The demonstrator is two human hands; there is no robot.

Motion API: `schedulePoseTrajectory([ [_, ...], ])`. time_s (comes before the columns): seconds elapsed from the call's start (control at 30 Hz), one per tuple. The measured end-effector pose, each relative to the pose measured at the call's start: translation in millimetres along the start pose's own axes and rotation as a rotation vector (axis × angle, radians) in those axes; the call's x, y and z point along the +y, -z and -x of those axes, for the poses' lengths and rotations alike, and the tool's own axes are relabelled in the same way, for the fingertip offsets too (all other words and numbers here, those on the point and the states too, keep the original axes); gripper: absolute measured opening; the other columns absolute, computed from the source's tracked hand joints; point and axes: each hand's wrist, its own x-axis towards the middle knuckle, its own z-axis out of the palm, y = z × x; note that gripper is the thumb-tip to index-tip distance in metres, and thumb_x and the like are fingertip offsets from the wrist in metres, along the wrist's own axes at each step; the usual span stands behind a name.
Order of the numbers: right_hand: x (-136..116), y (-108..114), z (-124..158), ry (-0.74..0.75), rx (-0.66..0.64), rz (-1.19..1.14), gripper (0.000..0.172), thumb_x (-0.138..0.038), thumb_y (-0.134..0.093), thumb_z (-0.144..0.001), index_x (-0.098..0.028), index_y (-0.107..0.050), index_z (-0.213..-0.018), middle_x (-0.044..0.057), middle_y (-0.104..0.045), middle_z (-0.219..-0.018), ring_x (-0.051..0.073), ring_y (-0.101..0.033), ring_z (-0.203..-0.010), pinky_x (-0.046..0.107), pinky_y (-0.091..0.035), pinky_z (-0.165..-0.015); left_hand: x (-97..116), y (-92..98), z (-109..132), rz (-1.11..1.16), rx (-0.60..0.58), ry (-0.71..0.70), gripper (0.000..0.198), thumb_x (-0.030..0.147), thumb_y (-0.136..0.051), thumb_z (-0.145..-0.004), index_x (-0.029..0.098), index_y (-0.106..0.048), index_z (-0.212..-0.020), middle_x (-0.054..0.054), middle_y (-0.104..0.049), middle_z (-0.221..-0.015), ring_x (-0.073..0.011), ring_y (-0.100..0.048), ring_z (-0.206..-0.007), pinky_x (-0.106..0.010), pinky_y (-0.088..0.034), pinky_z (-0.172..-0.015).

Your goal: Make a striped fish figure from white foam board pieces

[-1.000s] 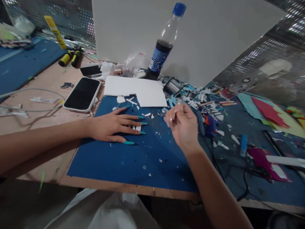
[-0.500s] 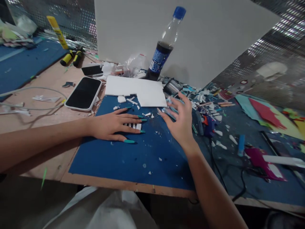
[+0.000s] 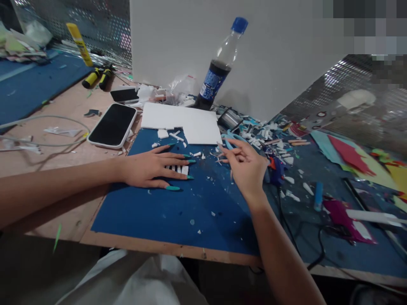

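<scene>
My left hand lies flat on the blue mat, fingers stretched and apart. Beneath its fingers, small white pieces with dark gaps show in part. My right hand hovers at the mat's right side with its fingers curled together. What they pinch, if anything, is too small or hidden to name. Just behind those fingers are light blue loops, which look like scissor handles, partly covered by the hand. A white foam sheet with a stepped edge lies at the back of the mat, and white scraps are scattered before it.
A leaning cola bottle, a metallic spool and heaped offcuts stand behind. A phone lies left, near yellow-black pliers and a glue stick. To the right are a blue glue gun, its cord and coloured sheets.
My right hand has lowered slightly, and its spread fingers have curled together. The light blue loops behind it show more clearly. My left hand has stayed in place.
</scene>
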Motion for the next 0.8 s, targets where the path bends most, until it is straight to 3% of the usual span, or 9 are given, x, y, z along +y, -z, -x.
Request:
schedulePoseTrajectory([
  [0.03,0,1,0,0.016,0.009,0.011,0.041,-0.033,-0.056,-0.088,-0.034,-0.054,-0.129,0.006,-0.067,-0.113,0.02,-0.069,-0.071,0.042,-0.06,-0.064,0,0.0,0,0.002,-0.008,0.008,0.047,0.047,-0.041,-0.095,0.037,-0.038,-0.142,0.0,-0.026,-0.155,-0.0268,-0.021,-0.144,-0.049,-0.004,-0.118],
  [0.1,-1,1,-2,0.083,-0.008,0.09,0.061,-0.033,-0.057,-0.088,-0.039,-0.034,-0.143,0.007,-0.038,-0.149,0.029,-0.062,-0.109,0.047,-0.056,-0.082,0,0.0,-1,0.012,-0.019,0.019,0.047,0.047,-0.041,-0.095,0.038,-0.038,-0.141,0.001,-0.024,-0.155,-0.027,-0.02,-0.144,-0.049,-0.005,-0.118],
  [0.13,-1,1,-3,0.117,-0.034,0.15,0.066,-0.034,-0.059,-0.086,-0.038,-0.03,-0.145,0.006,-0.025,-0.155,0.033,-0.048,-0.127,0.05,-0.05,-0.093,-1,0.2,0,0.016,-0.019,0.019,0.046,0.047,-0.041,-0.095,0.039,-0.039,-0.141,0.002,-0.024,-0.155,-0.0271,-0.021,-0.144,-0.049,-0.005,-0.118],
  [0.2,-3,1,-4,0.173,-0.094,0.241,0.062,-0.037,-0.063,-0.083,-0.036,-0.039,-0.14,0.005,-0.024,-0.156,0.036,-0.023,-0.141,0.057,-0.034,-0.107,-2,0.3,1,0.017,0.005,0.001,0.044,0.045,-0.042,-0.095,0.04,-0.041,-0.139,0.002,-0.025,-0.155,-0.0279,-0.023,-0.143,-0.05,-0.006,-0.118],
  [0.27,-6,0,-3,0.199,-0.179,0.206,0.05,-0.039,-0.063,-0.083,-0.033,-0.049,-0.13,0.007,-0.038,-0.148,0.034,-0.027,-0.139,0.058,-0.03,-0.109,-2,0.0,4,0.02,0.076,-0.033,0.042,0.042,-0.045,-0.095,0.04,-0.044,-0.137,0.001,-0.031,-0.153,-0.0287,-0.028,-0.141,-0.051,-0.011,-0.117],
  [0.33,-13,-1,0,0.172,-0.306,0.07,0.048,-0.04,-0.062,-0.083,-0.03,-0.048,-0.127,0.008,-0.048,-0.137,0.029,-0.041,-0.13,0.054,-0.036,-0.106,-1,-1.5,8,0.038,0.206,-0.008,0.043,0.041,-0.049,-0.093,0.034,-0.047,-0.135,-0.004,-0.044,-0.146,-0.0292,-0.037,-0.136,-0.05,-0.024,-0.115],
  [0.43,-26,-4,6,0.094,-0.512,-0.057,0.061,-0.042,-0.067,-0.078,-0.025,-0.041,-0.13,0.011,-0.049,-0.129,0.027,-0.046,-0.123,0.046,-0.043,-0.101,4,-6.8,10,0.092,0.455,0.23,0.062,0.047,-0.061,-0.083,0.019,-0.04,-0.135,-0.014,-0.054,-0.13,-0.0295,-0.053,-0.121,-0.043,-0.047,-0.099],
  [0.5,-33,-8,8,0.088,-0.6,-0.05,0.062,-0.041,-0.068,-0.075,-0.024,-0.041,-0.127,0.012,-0.049,-0.123,0.028,-0.045,-0.12,0.045,-0.045,-0.097,10,-11.1,8,0.087,0.565,0.335,0.075,0.049,-0.067,-0.076,0.015,-0.033,-0.134,-0.017,-0.055,-0.123,-0.0304,-0.056,-0.113,-0.044,-0.05,-0.094],
  [0.8,-33,-16,11,0.097,-0.674,-0.09,0.046,-0.03,-0.06,-0.082,-0.026,-0.039,-0.122,0.01,-0.051,-0.115,0.026,-0.045,-0.116,0.046,-0.047,-0.095,17,-15.1,1,-0.024,0.538,0.277,0.075,0.039,-0.068,-0.075,0.015,-0.026,-0.133,-0.013,-0.059,-0.106,-0.0304,-0.056,-0.102,-0.048,-0.052,-0.085],
])
